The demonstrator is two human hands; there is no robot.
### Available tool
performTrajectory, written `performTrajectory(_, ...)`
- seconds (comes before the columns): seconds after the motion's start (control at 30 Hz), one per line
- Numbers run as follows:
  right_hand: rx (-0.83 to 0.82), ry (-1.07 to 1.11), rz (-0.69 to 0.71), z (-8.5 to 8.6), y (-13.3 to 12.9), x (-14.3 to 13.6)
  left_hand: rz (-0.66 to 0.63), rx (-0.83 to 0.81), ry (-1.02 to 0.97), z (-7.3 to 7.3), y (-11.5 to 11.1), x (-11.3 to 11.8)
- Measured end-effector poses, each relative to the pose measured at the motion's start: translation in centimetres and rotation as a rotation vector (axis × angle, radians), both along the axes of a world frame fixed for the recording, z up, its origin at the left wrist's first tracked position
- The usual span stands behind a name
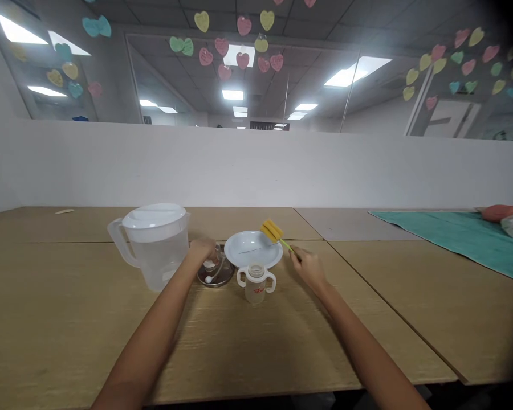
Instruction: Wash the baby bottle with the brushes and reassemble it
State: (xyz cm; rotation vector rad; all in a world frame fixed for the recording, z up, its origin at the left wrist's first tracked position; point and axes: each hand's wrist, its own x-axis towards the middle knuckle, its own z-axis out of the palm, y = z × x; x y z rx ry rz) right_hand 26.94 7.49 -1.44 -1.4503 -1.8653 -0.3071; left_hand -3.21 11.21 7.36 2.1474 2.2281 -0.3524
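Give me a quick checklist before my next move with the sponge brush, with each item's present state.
1. Sponge brush gripped by its handle in the right hand: ok.
2. Two-handled bottle upright, mouth uncovered: ok.
3. Pitcher standing upright, lid on: ok.
4. Left hand firmly holding something over the metal tray: cannot tell, blurred.
5. Sponge head off the white bowl: cannot tell, they overlap in view.

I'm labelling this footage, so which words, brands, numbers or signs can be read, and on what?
None can be read for certain.
Two-handled bottle: red lettering, too small and blurred.
Heart-shaped notes: any writing is too small.
Pitcher: no lettering seen.
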Motion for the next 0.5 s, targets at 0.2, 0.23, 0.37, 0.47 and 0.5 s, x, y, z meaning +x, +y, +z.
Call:
performTrajectory(0.2, -0.040, -0.018, -0.028, 0.3, -0.2, -0.1, 0.022, -0.003, 0.004, 0.1, 0.2, -0.2)
performTrajectory(0.23, -0.045, -0.022, -0.033, 0.3, -0.3, -0.2, 0.023, -0.007, -0.001, -0.1, 0.2, -0.1)
performTrajectory(0.37, -0.053, -0.033, -0.032, 0.3, -0.2, -0.1, 0.006, -0.008, -0.031, -0.6, -0.1, 0.5)
performTrajectory(0.47, -0.047, -0.035, -0.021, 0.2, -0.2, -0.1, -0.010, -0.011, -0.044, -0.9, -0.4, 0.9)
performTrajectory(0.5, -0.045, -0.034, -0.021, 0.2, -0.2, -0.1, -0.013, -0.013, -0.046, -1.0, -0.5, 1.0)
